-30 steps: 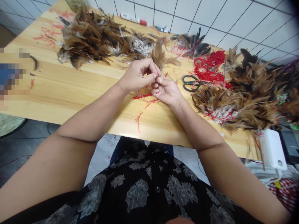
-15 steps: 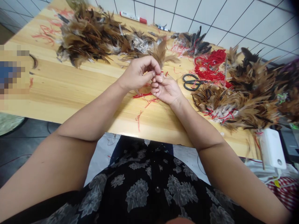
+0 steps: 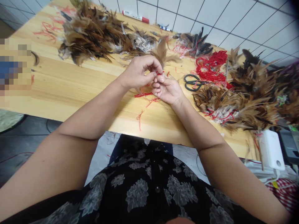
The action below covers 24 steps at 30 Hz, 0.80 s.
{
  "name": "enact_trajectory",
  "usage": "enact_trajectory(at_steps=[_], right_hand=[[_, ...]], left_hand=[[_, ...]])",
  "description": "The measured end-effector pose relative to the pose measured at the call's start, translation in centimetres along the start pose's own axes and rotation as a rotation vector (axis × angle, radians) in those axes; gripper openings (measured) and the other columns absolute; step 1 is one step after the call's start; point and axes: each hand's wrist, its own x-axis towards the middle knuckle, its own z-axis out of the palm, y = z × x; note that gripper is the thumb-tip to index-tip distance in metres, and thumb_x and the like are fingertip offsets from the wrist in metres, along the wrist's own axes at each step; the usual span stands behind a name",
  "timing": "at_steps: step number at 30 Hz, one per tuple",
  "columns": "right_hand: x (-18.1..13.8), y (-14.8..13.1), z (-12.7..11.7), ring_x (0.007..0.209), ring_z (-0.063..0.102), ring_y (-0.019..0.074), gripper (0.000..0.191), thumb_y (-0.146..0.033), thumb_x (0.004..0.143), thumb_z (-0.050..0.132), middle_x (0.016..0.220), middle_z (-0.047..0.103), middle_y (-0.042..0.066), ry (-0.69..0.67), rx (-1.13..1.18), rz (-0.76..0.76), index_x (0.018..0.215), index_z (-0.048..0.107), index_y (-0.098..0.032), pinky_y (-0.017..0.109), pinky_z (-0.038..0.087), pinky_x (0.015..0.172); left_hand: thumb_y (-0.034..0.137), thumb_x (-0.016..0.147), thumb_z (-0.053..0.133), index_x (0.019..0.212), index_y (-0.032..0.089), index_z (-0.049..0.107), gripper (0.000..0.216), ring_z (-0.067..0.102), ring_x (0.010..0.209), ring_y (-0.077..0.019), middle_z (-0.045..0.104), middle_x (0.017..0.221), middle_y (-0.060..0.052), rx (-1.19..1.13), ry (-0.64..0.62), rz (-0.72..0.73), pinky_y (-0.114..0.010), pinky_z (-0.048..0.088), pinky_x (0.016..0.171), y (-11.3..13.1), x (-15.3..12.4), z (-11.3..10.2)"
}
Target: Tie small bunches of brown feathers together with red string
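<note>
Over the middle of the wooden table (image 3: pixel 70 90), my left hand (image 3: pixel 137 73) and my right hand (image 3: pixel 167 89) meet. Both are closed in a pinch at the base of a small brown feather bundle (image 3: pixel 161 51) that fans away from me. A bit of red thread (image 3: pixel 160 73) shows between the fingertips. More red thread scraps (image 3: pixel 143 95) lie on the table just under my hands.
A big heap of brown feathers (image 3: pixel 91 34) lies at the back left, and tied feather bundles (image 3: pixel 235 102) fill the right side. Black scissors (image 3: pixel 192 82) and a red thread pile (image 3: pixel 210 67) sit right of my hands. A marker (image 3: pixel 135 16) lies at the back; a white box (image 3: pixel 272 149) hangs off the right corner.
My fingers have shifted slightly at the bundle's base and red thread now shows between them. The feather bundle has tilted a little; the hands stay in place.
</note>
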Motion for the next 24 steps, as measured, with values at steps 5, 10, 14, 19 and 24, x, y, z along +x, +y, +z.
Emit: enact_trajectory(at_steps=[5,10,14,19,24], right_hand=[[0.0,0.1,-0.1,0.064,0.05,0.0039,0.036,-0.008,0.114,0.065,0.081,0.059,-0.006,-0.026,-0.008,-0.003,0.084,0.05,-0.021,0.013,0.037,0.057],[0.1,0.0,-0.2,0.062,0.049,0.0046,0.028,-0.008,0.113,0.065,0.079,0.058,-0.007,-0.071,-0.009,0.031,0.09,0.056,-0.022,0.012,0.037,0.056],[0.1,0.0,-0.5,0.061,0.047,0.0042,0.027,-0.008,0.114,0.061,0.078,0.057,-0.008,-0.113,-0.019,0.055,0.093,0.054,-0.022,0.012,0.038,0.056],[0.0,-0.1,-0.5,0.062,0.048,0.005,0.026,-0.007,0.113,0.062,0.078,0.057,-0.008,-0.113,-0.034,0.065,0.095,0.053,-0.023,0.011,0.038,0.056],[-0.2,-0.1,-0.1,0.062,0.048,0.0063,0.029,-0.007,0.11,0.062,0.075,0.058,-0.007,-0.017,-0.044,0.05,0.09,0.051,-0.023,0.012,0.037,0.055]], left_hand=[[0.02,0.091,0.085,0.101,0.026,0.087,0.011,0.079,0.085,-0.0234,0.087,0.098,-0.004,0.001,-0.038,0.072,-0.039,0.062,0.079,-0.8,0.0,-0.6],[0.029,0.092,0.085,0.108,0.029,0.089,0.017,0.077,0.088,-0.0231,0.087,0.103,-0.004,0.011,-0.092,0.222,-0.042,0.062,0.081,-1.5,0.3,-1.1],[0.027,0.091,0.09,0.1,0.032,0.085,0.012,0.074,0.088,-0.0247,0.085,0.095,-0.002,0.048,-0.136,0.139,-0.043,0.063,0.085,-1.5,0.8,-1.2],[0.027,0.098,0.093,0.097,0.032,0.081,0.014,0.074,0.089,-0.0261,0.08,0.088,-0.001,0.035,-0.123,0.076,-0.043,0.061,0.088,-1.4,0.8,-1.4],[0.019,0.092,0.092,0.098,0.029,0.083,0.014,0.075,0.091,-0.025,0.084,0.094,-0.002,0.044,-0.079,0.016,-0.041,0.062,0.088,-1.0,0.4,-0.8]])
